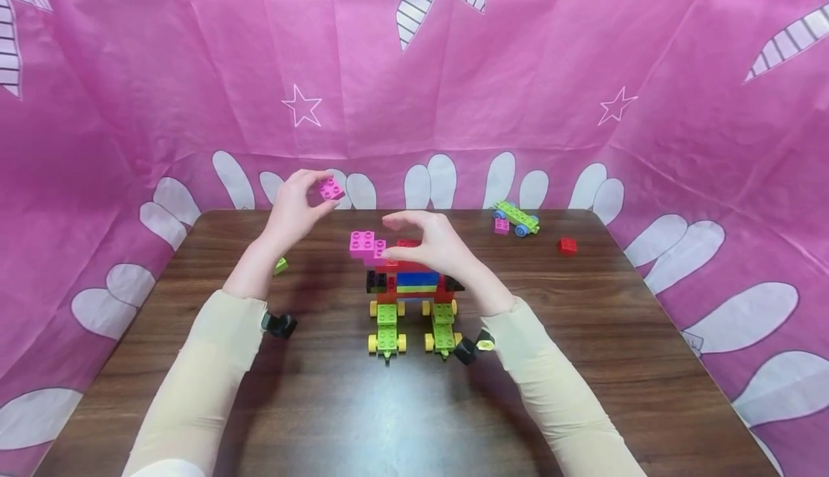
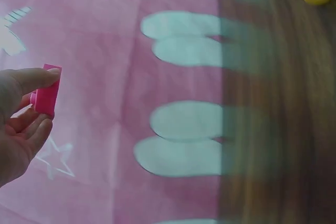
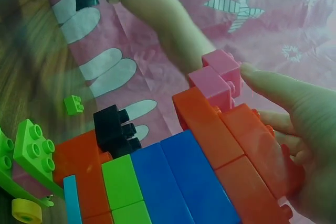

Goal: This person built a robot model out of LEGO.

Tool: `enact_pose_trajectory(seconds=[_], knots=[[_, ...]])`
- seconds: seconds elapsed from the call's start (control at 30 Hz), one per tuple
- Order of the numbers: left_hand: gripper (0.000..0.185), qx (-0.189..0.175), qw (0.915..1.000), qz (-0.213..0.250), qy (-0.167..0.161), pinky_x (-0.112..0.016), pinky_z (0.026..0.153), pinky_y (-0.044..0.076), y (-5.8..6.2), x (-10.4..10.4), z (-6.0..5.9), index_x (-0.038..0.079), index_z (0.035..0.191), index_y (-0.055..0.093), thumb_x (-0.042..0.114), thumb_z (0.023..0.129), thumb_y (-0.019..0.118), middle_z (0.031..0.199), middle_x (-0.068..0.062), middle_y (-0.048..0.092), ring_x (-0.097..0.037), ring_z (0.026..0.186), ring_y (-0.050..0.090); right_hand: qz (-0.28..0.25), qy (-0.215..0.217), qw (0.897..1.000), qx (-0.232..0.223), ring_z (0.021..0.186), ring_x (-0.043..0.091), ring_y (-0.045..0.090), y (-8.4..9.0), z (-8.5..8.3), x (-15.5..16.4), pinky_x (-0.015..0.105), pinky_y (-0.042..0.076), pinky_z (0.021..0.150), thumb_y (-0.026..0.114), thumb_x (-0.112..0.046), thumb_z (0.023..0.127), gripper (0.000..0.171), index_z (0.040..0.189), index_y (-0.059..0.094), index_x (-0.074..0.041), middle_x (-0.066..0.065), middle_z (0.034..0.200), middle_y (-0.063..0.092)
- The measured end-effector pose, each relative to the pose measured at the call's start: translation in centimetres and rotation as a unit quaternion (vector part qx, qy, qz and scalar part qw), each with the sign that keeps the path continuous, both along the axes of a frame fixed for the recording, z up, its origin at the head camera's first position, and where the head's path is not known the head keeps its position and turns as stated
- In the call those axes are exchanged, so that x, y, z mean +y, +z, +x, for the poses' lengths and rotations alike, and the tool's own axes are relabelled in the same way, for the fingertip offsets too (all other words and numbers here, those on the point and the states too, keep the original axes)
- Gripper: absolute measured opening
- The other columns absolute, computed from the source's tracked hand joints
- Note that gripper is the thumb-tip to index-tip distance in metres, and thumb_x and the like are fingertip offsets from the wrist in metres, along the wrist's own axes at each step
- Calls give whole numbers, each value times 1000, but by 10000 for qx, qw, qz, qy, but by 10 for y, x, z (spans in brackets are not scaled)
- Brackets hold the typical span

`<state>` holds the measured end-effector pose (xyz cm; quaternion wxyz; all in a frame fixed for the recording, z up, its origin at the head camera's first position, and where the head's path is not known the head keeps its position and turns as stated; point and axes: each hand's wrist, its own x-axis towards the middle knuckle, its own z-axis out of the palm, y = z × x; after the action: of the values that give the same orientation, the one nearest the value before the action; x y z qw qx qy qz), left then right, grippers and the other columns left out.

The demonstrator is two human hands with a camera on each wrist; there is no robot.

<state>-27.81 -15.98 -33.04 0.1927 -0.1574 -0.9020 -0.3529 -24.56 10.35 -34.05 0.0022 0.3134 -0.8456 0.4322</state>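
My left hand (image 1: pixel 294 207) pinches a pink brick (image 1: pixel 331 189) between thumb and fingers, raised above the far left of the table. In the left wrist view, the same brick (image 2: pixel 48 90) is edge-on. A brick figure (image 1: pixel 417 281) stands upright mid-table, with red, blue and black bricks over green wheeled bases (image 1: pixel 387 329). Two pink bricks (image 1: pixel 363 244) jut from its top left. My right hand (image 1: pixel 434 242) is at the figure's top, thumb tip right at the pink bricks, fingers spread apart behind. In the right wrist view, red bricks (image 3: pixel 252 142) partly hide those fingers.
At the back right lie a green wheeled base (image 1: pixel 516 216), a pink brick (image 1: pixel 501 226) and a red brick (image 1: pixel 567 245). A small green brick (image 1: pixel 281 266) lies left, beside my left forearm. A pink patterned cloth (image 1: pixel 363 88) hangs behind the wooden table (image 1: pixel 311 405).
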Motion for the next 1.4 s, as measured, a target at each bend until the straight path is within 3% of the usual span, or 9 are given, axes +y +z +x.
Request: enact_pose_trajectory(seconds=[0.33,0.57,0.77,0.93,1.1,1.4], knots=[[48,587,9971,171,-461,-41,81,49,26,28,38,1,127,62,9,83,77,119,-17,64,-28,96,57,-537,-293,9958,675,117,22,62,6,7,10,44,46,105,80,-20,82,49,126,64,-7,9,125,68],[53,837,9927,219,-842,-43,92,54,34,50,61,2,129,60,10,81,80,116,-15,67,-27,107,62,-903,-456,9908,901,118,23,61,13,19,20,47,47,103,78,-15,83,46,126,64,-6,11,124,68],[55,574,9905,244,-1223,-42,94,53,35,67,76,4,132,58,13,82,79,121,-13,68,-26,110,64,-1050,-527,9875,1048,119,22,61,16,26,30,45,45,106,78,-13,83,46,126,64,-7,10,124,68],[56,320,9891,199,-1424,-37,88,56,32,80,85,4,133,58,14,82,80,122,-12,68,-23,106,65,-1018,-526,9872,1108,119,22,61,17,33,40,46,45,106,79,-13,82,47,126,64,-6,10,124,68],[55,156,9880,103,-1536,-36,86,57,27,91,87,5,132,59,17,83,79,124,-11,68,-22,106,66,-871,-421,9889,1130,116,22,63,20,36,51,45,47,103,80,-11,80,49,126,65,-6,10,124,68],[56,-257,9833,32,-1799,-37,96,54,19,109,89,8,134,58,19,83,79,131,-8,65,-22,116,64,-464,-223,9948,879,111,21,64,17,37,69,45,48,101,81,-13,80,49,126,64,-7,8,122,69]])
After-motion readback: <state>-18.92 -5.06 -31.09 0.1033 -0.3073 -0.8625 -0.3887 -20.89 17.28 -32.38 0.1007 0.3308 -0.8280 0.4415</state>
